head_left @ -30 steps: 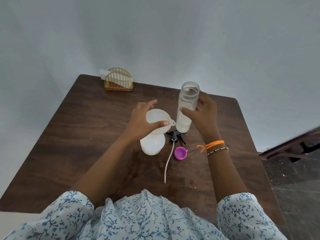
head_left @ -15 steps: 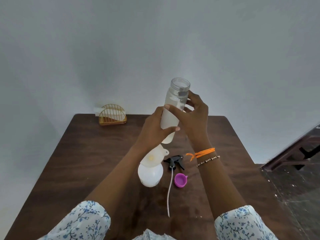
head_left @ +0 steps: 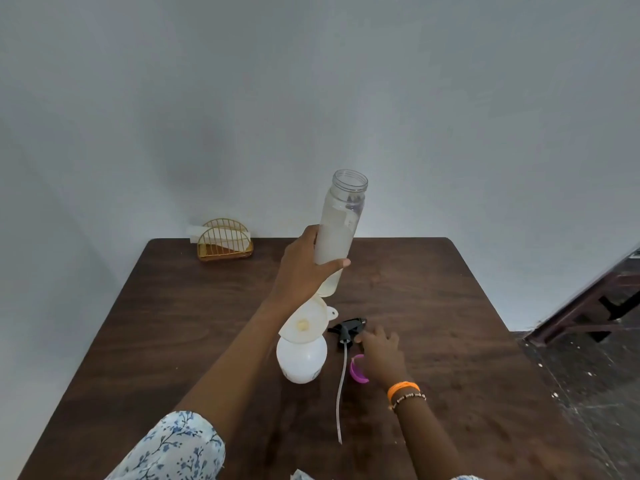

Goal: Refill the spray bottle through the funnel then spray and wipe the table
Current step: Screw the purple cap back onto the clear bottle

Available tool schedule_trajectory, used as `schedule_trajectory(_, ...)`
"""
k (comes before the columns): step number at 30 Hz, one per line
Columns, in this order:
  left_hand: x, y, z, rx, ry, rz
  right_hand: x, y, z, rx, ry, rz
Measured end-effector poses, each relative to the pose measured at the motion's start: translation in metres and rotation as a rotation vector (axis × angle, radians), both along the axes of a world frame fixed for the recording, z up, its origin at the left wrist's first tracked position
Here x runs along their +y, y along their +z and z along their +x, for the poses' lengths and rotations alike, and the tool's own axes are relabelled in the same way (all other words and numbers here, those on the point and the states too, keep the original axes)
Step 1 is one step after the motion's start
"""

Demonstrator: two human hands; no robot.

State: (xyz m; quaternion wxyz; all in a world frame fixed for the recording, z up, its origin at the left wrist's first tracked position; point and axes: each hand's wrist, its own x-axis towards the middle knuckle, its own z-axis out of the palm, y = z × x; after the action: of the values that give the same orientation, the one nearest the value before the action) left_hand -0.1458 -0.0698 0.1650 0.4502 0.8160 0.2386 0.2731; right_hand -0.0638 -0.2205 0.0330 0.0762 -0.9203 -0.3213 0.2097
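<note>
My left hand (head_left: 304, 268) grips a clear, uncapped bottle (head_left: 337, 233) of cloudy liquid, held upright and slightly tilted above the table. Below it stands the white spray bottle (head_left: 302, 360) with a white funnel (head_left: 306, 323) set in its neck. The black spray head (head_left: 346, 329) with its long dip tube lies on the table just right of the funnel. My right hand (head_left: 381, 351) hovers low over the table, fingers spread, next to the spray head and partly over a purple cap (head_left: 356, 368).
A brown wooden table (head_left: 173, 323) stands against a grey wall. A gold wire napkin holder (head_left: 225, 240) with white napkins sits at the far left corner. Dark furniture (head_left: 588, 306) stands on the floor to the right.
The bottle passed from my right hand to my left hand alone. My right hand dropped to the table beside the spray head and purple cap. The view tilted upward.
</note>
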Motion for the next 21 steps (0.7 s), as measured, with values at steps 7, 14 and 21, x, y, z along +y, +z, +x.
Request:
schedule_trajectory(7, 0.000, -0.002, -0.001, 0.020, 0.000, 0.003, -0.011, -0.027, -0.008, -0.022, 0.067, 0.006)
schedule_trajectory(14, 0.000, -0.001, -0.002, 0.019, 0.011, -0.008, -0.010, -0.034, -0.003, -0.034, 0.073, 0.070)
schedule_trajectory(21, 0.003, 0.003, -0.007, -0.004, 0.035, -0.023, -0.002, 0.016, 0.010, -0.040, -0.047, 0.394)
